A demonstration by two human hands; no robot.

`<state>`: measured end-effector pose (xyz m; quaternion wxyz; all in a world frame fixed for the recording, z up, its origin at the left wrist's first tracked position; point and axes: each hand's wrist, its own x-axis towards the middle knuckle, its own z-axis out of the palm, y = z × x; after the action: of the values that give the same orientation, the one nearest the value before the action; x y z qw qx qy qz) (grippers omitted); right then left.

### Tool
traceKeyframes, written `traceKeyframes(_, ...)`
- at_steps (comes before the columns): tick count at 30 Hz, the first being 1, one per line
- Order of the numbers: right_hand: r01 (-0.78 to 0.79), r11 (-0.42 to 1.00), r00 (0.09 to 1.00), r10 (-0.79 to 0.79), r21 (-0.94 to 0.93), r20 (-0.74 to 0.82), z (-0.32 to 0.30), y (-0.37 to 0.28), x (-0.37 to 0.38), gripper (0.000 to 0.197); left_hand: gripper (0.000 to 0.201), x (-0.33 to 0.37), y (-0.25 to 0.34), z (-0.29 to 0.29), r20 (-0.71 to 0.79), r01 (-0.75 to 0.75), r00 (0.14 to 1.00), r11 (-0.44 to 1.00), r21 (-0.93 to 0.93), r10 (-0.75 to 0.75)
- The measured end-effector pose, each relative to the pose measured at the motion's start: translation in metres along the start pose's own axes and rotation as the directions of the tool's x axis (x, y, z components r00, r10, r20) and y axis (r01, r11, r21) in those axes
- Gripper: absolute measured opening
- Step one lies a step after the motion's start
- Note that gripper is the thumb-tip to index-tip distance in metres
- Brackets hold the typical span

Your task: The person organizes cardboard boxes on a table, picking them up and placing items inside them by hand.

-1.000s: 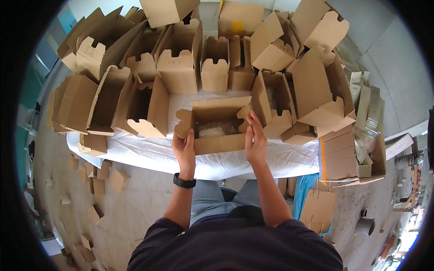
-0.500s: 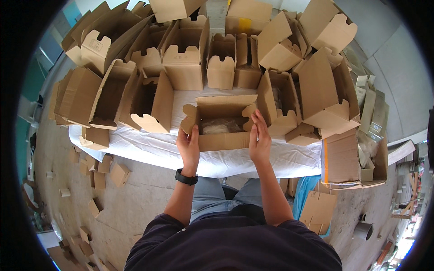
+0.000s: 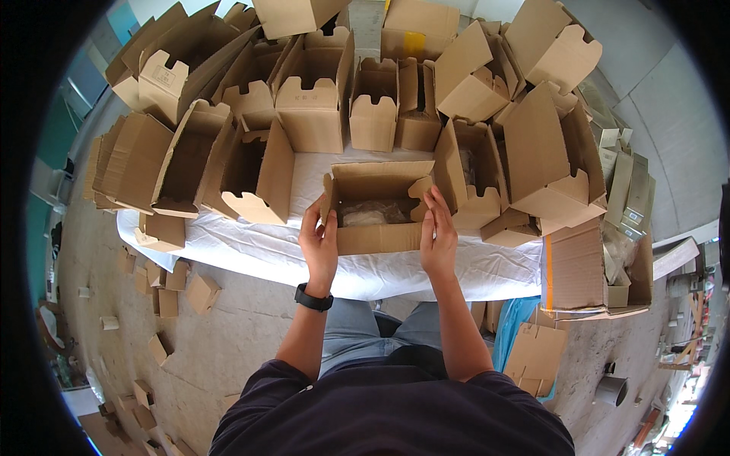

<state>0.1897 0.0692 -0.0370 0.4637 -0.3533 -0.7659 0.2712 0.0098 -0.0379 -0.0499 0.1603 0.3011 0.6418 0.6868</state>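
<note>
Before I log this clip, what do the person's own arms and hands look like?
The left hand and right hand are ungloved. A black strap-like wristband is worn on the left side only. The dark fabric sleeves are short, leaving both forearms uncovered.

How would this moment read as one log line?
open carton: over white cloth, clear plastic inside | left hand: at its left end | right hand: at its right end

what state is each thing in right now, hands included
Front box, open-topped, back flap raised
Clear plastic, crumpled inside the box
Left hand, at the box's left end
Right hand, fingers extended, at its right end
White cloth, wrinkled
Large carton, open, things inside
Black wristband, worn
</note>
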Motion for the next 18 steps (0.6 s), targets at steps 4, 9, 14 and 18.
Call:
traceKeyframes(4, 0.011, 1.000, 1.000, -0.011, -0.015, -0.003, 0.000, 0.002, 0.000, 0.031, 0.034, 0.001, 0.010, 0.003, 0.004, -0.118, 0.993, 0.984, 0.130, 0.118)
traceKeyframes(9, 0.000, 1.000, 1.000, 0.000, -0.001, -0.005, 0.000, 0.001, 0.001, 0.030, 0.034, 0.005, 0.019, 0.000, 0.071, -0.174, 0.984, 0.959, 0.225, 0.162)
traceKeyframes(14, -0.006, 1.000, 1.000, 0.006, 0.010, -0.004, 0.000, 0.002, 0.000, 0.030, 0.037, 0.010, 0.023, -0.002, 0.131, -0.210, 0.974, 0.954, 0.215, 0.185)
traceKeyframes(18, 0.001, 1.000, 1.000, -0.001, 0.006, -0.003, 0.000, 0.000, 0.001, 0.030, 0.046, 0.017, 0.024, -0.011, 0.269, -0.296, 0.934, 0.929, 0.221, 0.233)
